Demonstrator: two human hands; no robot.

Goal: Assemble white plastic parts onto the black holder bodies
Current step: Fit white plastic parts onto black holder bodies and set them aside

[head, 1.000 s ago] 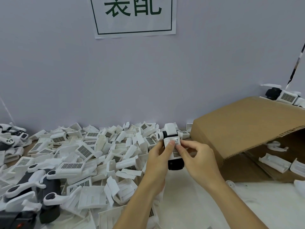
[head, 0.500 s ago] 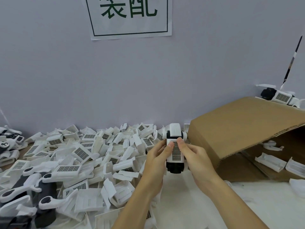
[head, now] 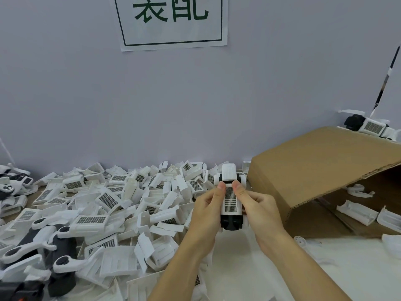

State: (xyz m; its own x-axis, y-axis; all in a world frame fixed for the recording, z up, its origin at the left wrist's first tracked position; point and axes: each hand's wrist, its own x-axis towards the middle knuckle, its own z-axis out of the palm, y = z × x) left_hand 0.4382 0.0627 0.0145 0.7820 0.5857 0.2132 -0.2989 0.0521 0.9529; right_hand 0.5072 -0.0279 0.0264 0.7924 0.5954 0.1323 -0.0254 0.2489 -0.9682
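A black holder body (head: pixel 231 222) is held upright above the table, a white plastic part with a grey grid panel (head: pixel 230 199) lying along its front. My left hand (head: pixel 207 208) grips its left side, thumb tip pressed on the top of the panel. My right hand (head: pixel 256 205) grips the right side, its thumb pressing beside the left one. A white cap and two white side lugs stick out above my thumbs.
A big heap of loose white parts (head: pixel 112 205) covers the table's left and middle. Black bodies with white arms (head: pixel 43 242) lie at the front left. A cardboard box (head: pixel 321 170) lies on its side at the right, white parts inside, one assembled unit (head: pixel 366 126) on top.
The holder has turned from tilted to upright in my hands. Both thumbs have slid together onto the top of the grid panel.
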